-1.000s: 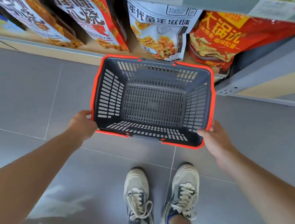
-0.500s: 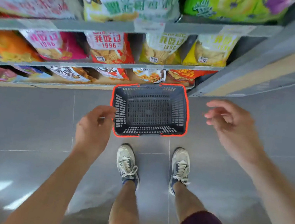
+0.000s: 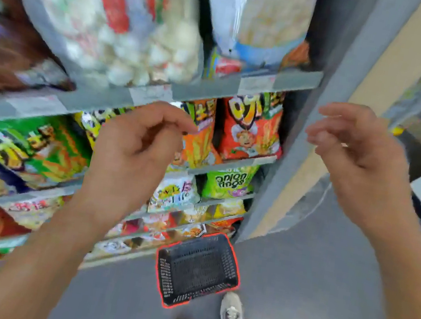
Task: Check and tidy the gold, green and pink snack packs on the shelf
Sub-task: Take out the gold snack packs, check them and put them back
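Observation:
My left hand (image 3: 135, 152) hangs in front of the shelves with fingers loosely curled, holding nothing. It partly covers an orange snack pack (image 3: 201, 141). My right hand (image 3: 354, 155) is raised at the same height near the grey shelf end post (image 3: 318, 121), fingers relaxed and empty. A green onion rings pack (image 3: 228, 181) stands one shelf lower, right of my left hand. A green and yellow pack (image 3: 27, 145) lies to the left. A yellow-gold pack (image 3: 229, 208) sits below the onion rings. No pink pack is clearly visible; the picture is blurred.
A dark basket with a red rim (image 3: 236, 271) stands on the grey floor by the bottom shelf, just ahead of my shoes (image 3: 231, 310). Large clear bags of white puffs (image 3: 128, 42) fill the upper shelf. An orange-red pack (image 3: 250, 130) stands by the end post.
Both hands let go of the basket, which stayed on the floor. I stood up, the view rose up the shelves, and both hands lifted to the middle shelves.

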Demonstrator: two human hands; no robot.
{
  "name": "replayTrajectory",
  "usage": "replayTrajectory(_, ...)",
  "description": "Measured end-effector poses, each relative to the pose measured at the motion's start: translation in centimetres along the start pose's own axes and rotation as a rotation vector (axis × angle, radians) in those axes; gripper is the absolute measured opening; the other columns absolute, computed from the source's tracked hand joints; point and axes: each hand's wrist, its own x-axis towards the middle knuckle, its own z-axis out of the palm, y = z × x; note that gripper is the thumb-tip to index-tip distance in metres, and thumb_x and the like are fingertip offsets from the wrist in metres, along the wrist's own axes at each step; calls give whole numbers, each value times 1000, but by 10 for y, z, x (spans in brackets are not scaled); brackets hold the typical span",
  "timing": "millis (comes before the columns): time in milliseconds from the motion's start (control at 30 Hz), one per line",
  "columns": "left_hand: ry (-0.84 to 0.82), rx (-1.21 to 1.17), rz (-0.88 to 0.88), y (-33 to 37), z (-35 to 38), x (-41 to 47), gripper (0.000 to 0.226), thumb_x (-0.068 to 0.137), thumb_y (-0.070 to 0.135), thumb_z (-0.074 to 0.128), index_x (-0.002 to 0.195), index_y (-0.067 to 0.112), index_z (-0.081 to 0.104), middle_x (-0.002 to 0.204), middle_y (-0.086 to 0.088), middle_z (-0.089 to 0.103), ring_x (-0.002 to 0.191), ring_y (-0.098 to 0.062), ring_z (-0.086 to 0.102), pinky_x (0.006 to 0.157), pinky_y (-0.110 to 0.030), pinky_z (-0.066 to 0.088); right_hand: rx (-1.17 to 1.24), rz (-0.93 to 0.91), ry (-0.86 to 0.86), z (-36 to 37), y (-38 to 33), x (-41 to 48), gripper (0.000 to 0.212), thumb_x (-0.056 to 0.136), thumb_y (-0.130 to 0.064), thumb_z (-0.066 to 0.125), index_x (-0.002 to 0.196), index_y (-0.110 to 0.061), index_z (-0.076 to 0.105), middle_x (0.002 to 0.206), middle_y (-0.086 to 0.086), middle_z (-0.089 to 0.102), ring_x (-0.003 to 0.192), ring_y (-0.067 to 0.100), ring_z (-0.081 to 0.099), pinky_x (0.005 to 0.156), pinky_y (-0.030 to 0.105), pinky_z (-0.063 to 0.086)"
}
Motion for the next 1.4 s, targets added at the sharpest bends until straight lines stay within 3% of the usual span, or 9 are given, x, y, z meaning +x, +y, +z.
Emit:
replayTrajectory(200, 91, 92, 264, 82, -9, 54, 25, 83, 18, 50, 80, 38, 65, 71, 17, 65, 69, -5, 62, 69, -26, 55, 40, -224, 121, -42, -65, 73, 39, 88, -13, 53, 111, -44, 48, 97, -10, 62, 90, 6, 63, 74, 22, 48)
replayTrajectory(367, 163, 221, 409, 124, -5, 93, 34, 84, 5, 49, 86, 36, 63, 83, 20, 62, 72, 10, 57, 66, -5, 41, 37, -285, 121, -53, -93, 122, 37, 88, -8, 51, 120, -27, 50, 104, -2, 59, 91, 5, 59, 77, 14, 47)
replayTrajectory(467, 182, 316, 469, 146, -4, 122, 29, 85, 7, 48, 95, 27, 66, 90, 20, 59, 81, 3, 57, 71, -10, 45, 35, -284, 73, -55, -106, 156, 43, 86, -13, 52, 126, -24, 47, 113, 0, 57, 99, 10, 61, 85, 19, 50)
replayTrajectory(633, 191, 620, 552, 171, 0, 176, 33, 84, 7, 49, 111, 11, 68, 114, -5, 62, 108, -22, 57, 93, -36, 47, -9, -278, 67, -48, -117, 216, 53, 85, -13, 57, 134, -23, 40, 118, -8, 50, 116, 17, 53, 101, 40, 45)
replayTrajectory(767, 133, 898, 630, 183, 9, 216, 41, 88, 2, 48, 127, 5, 60, 135, -16, 56, 126, -33, 50, 103, -41, 40, -174, -279, 117, -42, -122, 257, 54, 86, -15, 56, 138, -18, 40, 135, 7, 51, 125, 23, 47, 92, 24, 34)
replayTrajectory(867, 107, 1159, 602, 188, 24, 243, 48, 93, 6, 44, 141, 4, 43, 150, -17, 40, 137, -34, 39, 108, -43, 35, -244, -283, 125, -40, -131, 283, 51, 89, -19, 54, 137, -14, 41, 136, 10, 51, 124, 27, 47, 83, 26, 31)
replayTrajectory(1000, 124, 1389, 648, 185, 34, 261, 44, 94, 5, 48, 137, 6, 41, 132, -13, 51, 120, -32, 47, 98, -37, 40, -248, -226, 103, -41, -147, 315, 49, 90, -23, 52, 136, -12, 38, 133, 14, 51, 118, 32, 51, 88, 35, 41)
replayTrajectory(1300, 89, 1118, 716, 205, 19, 264, 33, 92, 9, 53, 123, 15, 64, 95, -12, 59, 99, -34, 52, 78, -39, 40, -441, -13, 20, -34, -159, 365, 65, 91, -24, 51, 144, -6, 18, 131, 17, 53, 115, 38, 54, 81, 39, 45)
replayTrajectory(1400, 77, 1056, 689, 210, 20, 263, 36, 92, 5, 49, 121, 20, 66, 93, -12, 64, 94, -34, 56, 78, -42, 47, -545, -44, 21, -30, -153, 366, 59, 93, -30, 56, 137, -4, 26, 132, 19, 53, 117, 38, 54, 74, 35, 38)
